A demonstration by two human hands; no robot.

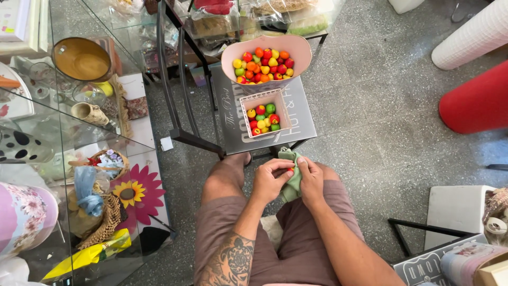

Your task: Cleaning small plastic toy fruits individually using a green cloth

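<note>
- Head view, the only one we have: we look down on our lap, where both hands meet over a small green cloth piece (291, 182), held just above the knees.
- Our left hand (270, 180) is closed on the near left side of the green piece, fingertips pinching something small and reddish at its edge; we cannot tell what that is.
- Our right hand (312, 180) is closed around the right side of the same piece, thumb pressing on top.
- How far along: we judge the work is mid-way. The small square box (244, 100) on the grey desk (301, 114) already carries a layer of little coloured fruit beads (263, 117), and the larger pink heart-shaped box (296, 47) farther off is still well filled with them (263, 64), so plenty is left.
- Around us: a glass shelf unit (63, 132) on the left carries a brown bowl (82, 59), a small mug (90, 113) and a wicker basket (108, 159); a red roll (479, 103) and a white roll (471, 34) lie on the floor far right.
- Nothing stands between our hands and the two boxes; the desk's near edge sits just beyond the knees.
</note>
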